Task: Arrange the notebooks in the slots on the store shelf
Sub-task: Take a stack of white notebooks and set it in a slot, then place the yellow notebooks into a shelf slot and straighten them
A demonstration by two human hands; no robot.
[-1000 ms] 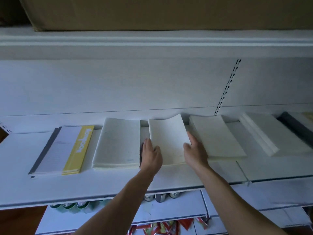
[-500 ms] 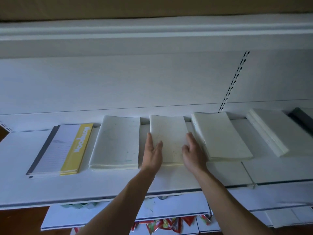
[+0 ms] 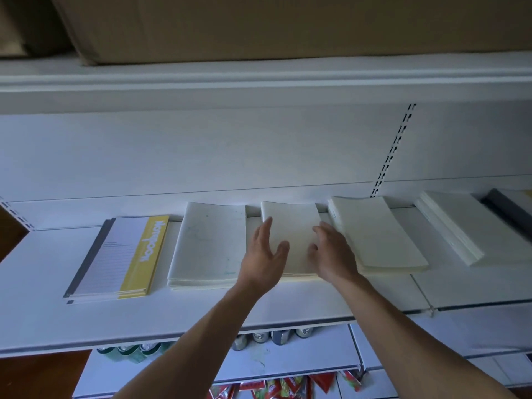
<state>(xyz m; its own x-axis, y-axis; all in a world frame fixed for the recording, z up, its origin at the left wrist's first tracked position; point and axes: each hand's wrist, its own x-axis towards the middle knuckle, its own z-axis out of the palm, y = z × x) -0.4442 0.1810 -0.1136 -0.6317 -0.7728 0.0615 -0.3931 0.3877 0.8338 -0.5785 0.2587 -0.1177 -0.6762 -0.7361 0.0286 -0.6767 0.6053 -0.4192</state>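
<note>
On the store shelf point(image 3: 43, 298), a yellow-and-grey stack point(image 3: 115, 257) lies furthest left, with a white stack point(image 3: 207, 243) just beside it. The left hand point(image 3: 263, 254) is open, fingers straight and spread, at the left edge of the middle stack point(image 3: 290, 234). The right hand point(image 3: 331, 251) is open too, fingers loosely bent over that stack's right side, and it grips nothing. Whether either palm presses the cover is unclear. A neighbouring stack point(image 3: 377, 234) and a thick stack point(image 3: 460, 226) lie further right.

The step looks like squaring the middle stack. The 2 flat hands should press inward evenly and seat the back edge against the rear wall. The gaps on both sides should match, and the right hand must avoid nudging the neighbouring stack.
</note>
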